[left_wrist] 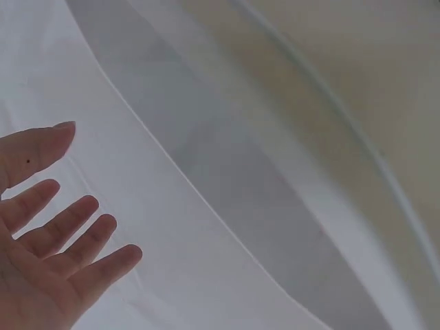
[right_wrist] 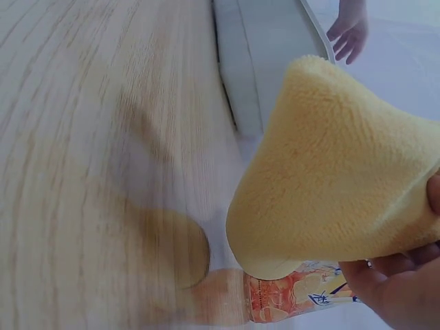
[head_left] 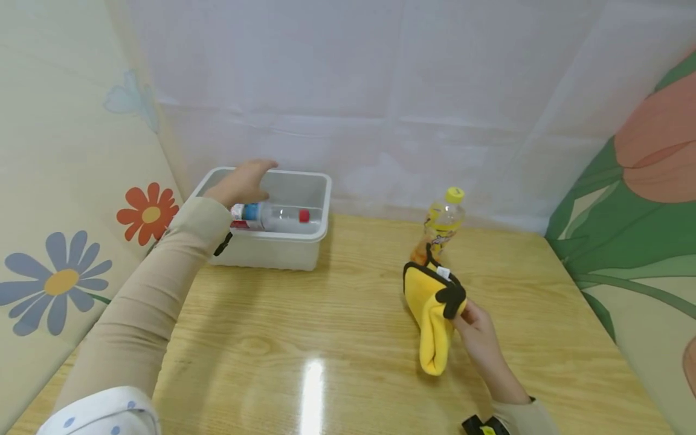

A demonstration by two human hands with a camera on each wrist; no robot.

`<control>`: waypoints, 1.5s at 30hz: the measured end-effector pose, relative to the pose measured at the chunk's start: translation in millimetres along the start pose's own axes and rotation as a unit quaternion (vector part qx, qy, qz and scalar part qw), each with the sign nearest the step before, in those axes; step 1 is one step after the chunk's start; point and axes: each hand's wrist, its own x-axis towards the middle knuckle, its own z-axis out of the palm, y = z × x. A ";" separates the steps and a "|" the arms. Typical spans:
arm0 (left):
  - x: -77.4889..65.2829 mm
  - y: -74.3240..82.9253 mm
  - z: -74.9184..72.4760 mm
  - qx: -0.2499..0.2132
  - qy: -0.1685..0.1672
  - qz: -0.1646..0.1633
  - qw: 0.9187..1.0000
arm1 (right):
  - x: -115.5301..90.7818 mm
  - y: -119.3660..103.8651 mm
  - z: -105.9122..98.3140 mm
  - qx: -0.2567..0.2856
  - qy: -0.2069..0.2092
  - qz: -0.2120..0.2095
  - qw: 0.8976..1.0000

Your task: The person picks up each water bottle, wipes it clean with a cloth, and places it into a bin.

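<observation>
In the head view my left hand [head_left: 244, 183] hovers over the white bin [head_left: 266, 251], fingers extended and holding nothing. A clear plastic bottle [head_left: 283, 219] with a red cap lies inside the bin, beneath that hand. The left wrist view shows the same left hand [left_wrist: 62, 240] with its fingers spread. On the right, my right hand [head_left: 481, 341] pinches a yellow cloth [head_left: 429, 314] with black edging, which hangs folded above the table. The cloth [right_wrist: 344, 172] covers part of an upright bottle [right_wrist: 295, 295] in the right wrist view.
The yellow-capped drink bottle [head_left: 443, 220] stands on the wooden table [head_left: 337, 314], just behind the cloth. A white sheet [head_left: 380, 109] hangs at the back. Flower-printed panels [head_left: 60, 181] flank the table on both sides.
</observation>
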 end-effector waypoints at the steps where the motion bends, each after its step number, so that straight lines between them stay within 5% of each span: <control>1: -0.9 0.0 0.9 0.001 0.007 0.006 1.000 | -0.4 0.0 -0.2 -0.001 0.001 0.000 1.000; 13: -11.6 30.7 22.2 -0.050 0.135 0.094 0.985 | -4.5 -0.3 -3.9 0.006 0.010 -0.007 1.000; 18: -13.6 51.8 29.7 -0.075 0.159 0.124 0.976 | -5.7 -0.3 -5.8 0.000 0.014 -0.008 1.000; 32: 12.3 108.4 57.2 -0.181 0.155 0.169 0.956 | -7.0 1.2 -12.1 0.012 0.016 -0.020 1.000; 45: 51.4 150.5 92.2 -0.268 0.094 0.122 0.951 | -10.7 1.1 -21.7 0.032 0.031 0.002 0.999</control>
